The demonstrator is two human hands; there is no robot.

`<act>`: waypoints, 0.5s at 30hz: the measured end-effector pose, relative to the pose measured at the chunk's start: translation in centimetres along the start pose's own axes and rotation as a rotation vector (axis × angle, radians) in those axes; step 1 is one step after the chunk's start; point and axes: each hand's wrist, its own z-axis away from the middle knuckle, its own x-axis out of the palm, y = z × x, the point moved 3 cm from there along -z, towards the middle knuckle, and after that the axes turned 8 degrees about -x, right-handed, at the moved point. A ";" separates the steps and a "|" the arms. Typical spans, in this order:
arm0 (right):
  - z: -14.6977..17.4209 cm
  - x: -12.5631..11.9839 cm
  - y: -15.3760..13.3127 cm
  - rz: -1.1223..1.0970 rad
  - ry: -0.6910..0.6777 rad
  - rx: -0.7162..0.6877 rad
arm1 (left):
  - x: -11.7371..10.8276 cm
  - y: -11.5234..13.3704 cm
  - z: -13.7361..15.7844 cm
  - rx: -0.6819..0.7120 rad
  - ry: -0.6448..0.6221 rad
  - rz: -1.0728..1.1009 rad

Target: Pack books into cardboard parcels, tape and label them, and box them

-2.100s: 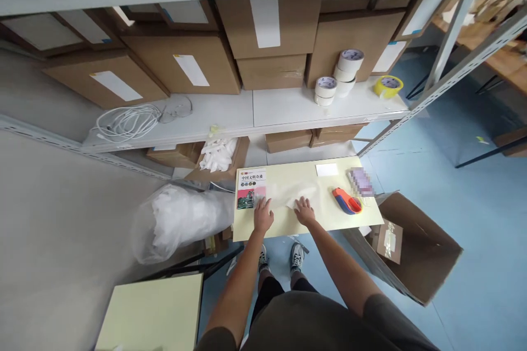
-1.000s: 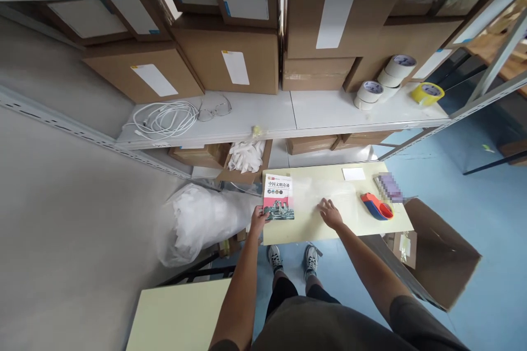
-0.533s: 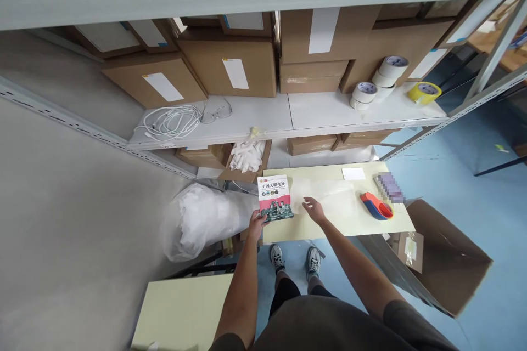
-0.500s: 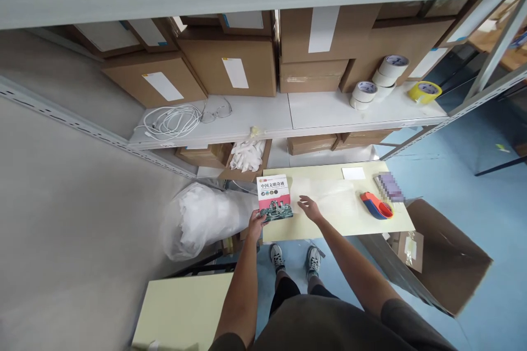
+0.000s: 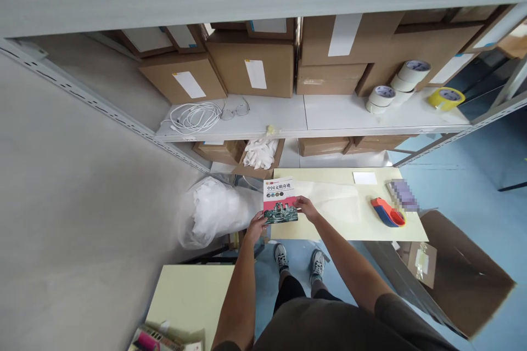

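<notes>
The left hand (image 5: 257, 223) grips a rectangular white, pink and green book (image 5: 280, 203) by its lower left corner while the right hand (image 5: 305, 207) grasps its right edge, holding it over the left end of a pale yellow rectangular surface (image 5: 337, 232). Beside the book lies a translucent whitish sheet (image 5: 335, 200); an orange-and-blue plastic tape dispenser (image 5: 385, 210) sits farther right.

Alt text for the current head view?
A person's left hand and right hand hold a book at a pale table. Right of the book lie a translucent sheet, white card and orange-and-blue tool; cardboard boxes stand on a shelf behind.
</notes>
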 end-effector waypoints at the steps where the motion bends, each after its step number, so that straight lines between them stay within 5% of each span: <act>1: 0.5 -0.4 -0.3 0.000 0.005 -0.010 | 0.2 -0.1 0.0 -0.004 -0.024 0.003; 7: 4.0 -5.4 0.0 -0.003 0.154 -0.038 | 3.9 -1.9 -1.8 -0.035 -0.138 -0.152; 15: 2.8 -10.2 1.8 0.186 0.306 -0.015 | 9.1 -3.3 -6.3 -0.017 0.010 -0.445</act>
